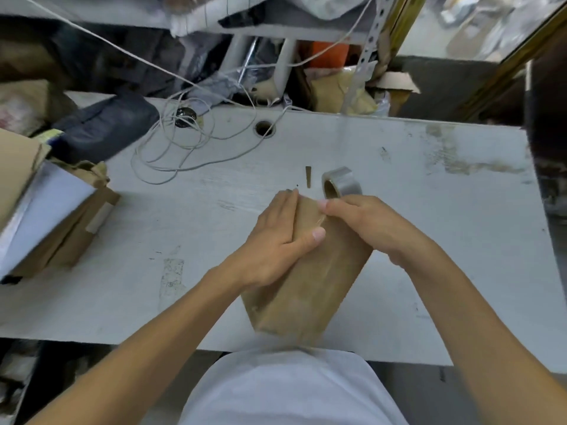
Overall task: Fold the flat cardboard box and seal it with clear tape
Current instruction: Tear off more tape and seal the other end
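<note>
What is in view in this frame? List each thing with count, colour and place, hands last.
box: one, brown, centre of the table, held by both hands
tape roll: one, clear on a brown core, on the table just behind the box
table: one, white, scuffed, across the middle
cable: one tangle, white, far left of the table
cable hole: one, dark, far edge of the table
cardboard stack: one, brown with a white sheet on top, left edge
dark bag: one, navy, far left
left hand: one, gripping the box's left side, thumb on top
right hand: one, pressing the box's top right
</note>
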### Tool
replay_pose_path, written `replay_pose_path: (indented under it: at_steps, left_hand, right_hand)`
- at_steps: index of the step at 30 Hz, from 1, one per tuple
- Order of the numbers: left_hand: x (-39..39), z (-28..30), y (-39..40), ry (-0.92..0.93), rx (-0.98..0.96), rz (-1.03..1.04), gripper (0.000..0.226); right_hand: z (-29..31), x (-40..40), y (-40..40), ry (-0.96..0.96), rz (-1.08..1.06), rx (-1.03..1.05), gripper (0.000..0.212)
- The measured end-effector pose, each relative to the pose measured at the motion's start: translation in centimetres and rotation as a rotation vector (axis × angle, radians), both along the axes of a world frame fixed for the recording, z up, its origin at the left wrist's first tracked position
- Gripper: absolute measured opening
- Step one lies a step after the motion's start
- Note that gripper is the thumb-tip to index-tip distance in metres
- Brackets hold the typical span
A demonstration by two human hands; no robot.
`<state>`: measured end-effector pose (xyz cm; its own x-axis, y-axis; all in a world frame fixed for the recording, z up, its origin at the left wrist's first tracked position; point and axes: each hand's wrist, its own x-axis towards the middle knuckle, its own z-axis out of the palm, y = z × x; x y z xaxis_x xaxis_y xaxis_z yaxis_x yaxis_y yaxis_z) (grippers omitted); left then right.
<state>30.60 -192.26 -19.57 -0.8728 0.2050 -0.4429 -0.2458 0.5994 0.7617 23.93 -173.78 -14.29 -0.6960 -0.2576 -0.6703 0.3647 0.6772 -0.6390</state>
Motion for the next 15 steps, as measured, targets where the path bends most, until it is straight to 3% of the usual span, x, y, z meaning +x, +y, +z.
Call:
replay_pose_path:
  at_steps: [2,4,8,11,15]
  left_hand:
    - [1.0,0.1,-1.0,0.047,-0.129,0.137,0.1]
    - [1.5,0.0,-2.4,0.024,-0.196,0.329,0.094]
    - [1.2,-0.2,-4.9,0.021,0.18,0.741,0.086]
    - [1.8,-0.6,-6.5,0.196,0.33,0.76,0.073]
    - [2.4,-1.7,-7.9,0.328,0.305,0.627,0.092]
  right_hand:
    - [0.2,0.8,0.7,0.1,-0.177,-0.142,0.035]
    - [-0.1,2.0,0.9,0.178,-0.313,-0.282,0.047]
    - [-2.2,4.9,-0.2,0.253,-0.311,-0.513,0.08]
    - [-3.7,5.0,-0.8,0.264,-0.244,-0.471,0.076]
    - [-4.6,4.6,-2.4,0.252,-0.279,-0.539,0.057]
